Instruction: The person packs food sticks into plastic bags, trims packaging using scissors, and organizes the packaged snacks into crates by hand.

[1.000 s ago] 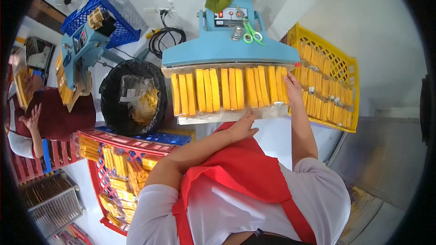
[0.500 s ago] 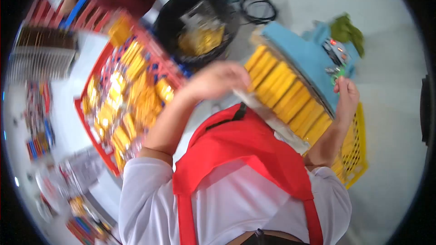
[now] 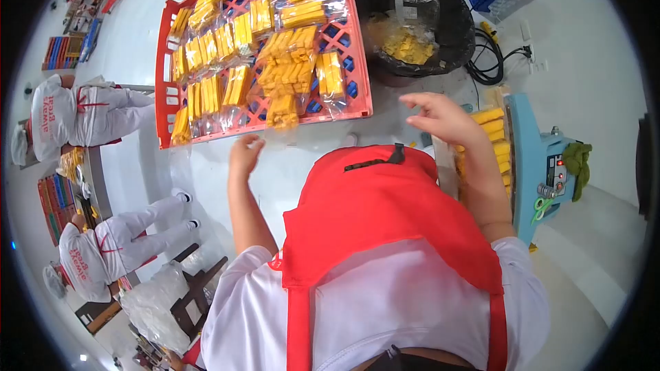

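My left hand [image 3: 245,154] hovers just off the near edge of a red plastic crate [image 3: 265,124], its fingers loosely curled and apart, with nothing in them. Inside the crate lie several clear packs of yellow sticks [image 3: 285,62]. My right hand [image 3: 440,117] is raised below the black-lined bin, thumb and fingers spread, also holding nothing. Beside my right forearm stands a row of yellow stick bundles [image 3: 491,130], partly hidden by the arm. Green-handled scissors [image 3: 542,207] rest on a light-blue machine [image 3: 526,158] to the right.
A bin lined with a black bag [image 3: 450,17] holds clear wrapping and yellow scraps. A black cable [image 3: 485,62] lies coiled near the wall. On the machine sits a green cloth [image 3: 576,161]. Two people in white [image 3: 113,113] stand at the left by work tables.
My view has swung toward the crate. My right hand has left the green-handled scissors and moved left, away from the machine. My left hand has come over to the crate's near edge.
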Demonstrator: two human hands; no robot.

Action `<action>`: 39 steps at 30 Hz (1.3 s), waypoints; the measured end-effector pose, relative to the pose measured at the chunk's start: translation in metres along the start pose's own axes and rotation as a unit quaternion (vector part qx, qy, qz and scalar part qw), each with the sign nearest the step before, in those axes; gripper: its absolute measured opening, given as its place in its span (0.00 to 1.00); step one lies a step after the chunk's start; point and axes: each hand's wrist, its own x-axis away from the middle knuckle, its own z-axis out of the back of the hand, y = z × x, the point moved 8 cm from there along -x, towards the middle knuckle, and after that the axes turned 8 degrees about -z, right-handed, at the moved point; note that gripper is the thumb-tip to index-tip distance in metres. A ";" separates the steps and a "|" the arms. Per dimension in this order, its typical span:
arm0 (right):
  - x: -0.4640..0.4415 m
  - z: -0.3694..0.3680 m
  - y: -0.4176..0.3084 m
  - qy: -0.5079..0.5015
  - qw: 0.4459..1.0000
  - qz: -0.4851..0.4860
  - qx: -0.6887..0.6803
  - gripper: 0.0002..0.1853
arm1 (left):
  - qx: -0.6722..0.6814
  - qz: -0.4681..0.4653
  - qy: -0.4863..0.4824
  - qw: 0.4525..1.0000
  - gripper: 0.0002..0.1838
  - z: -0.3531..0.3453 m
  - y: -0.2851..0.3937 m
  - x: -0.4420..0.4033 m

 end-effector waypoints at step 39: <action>-0.154 -0.160 0.030 0.017 0.942 -0.054 0.332 0.11 | 0.204 -0.091 0.138 0.965 0.16 0.033 0.066 -0.055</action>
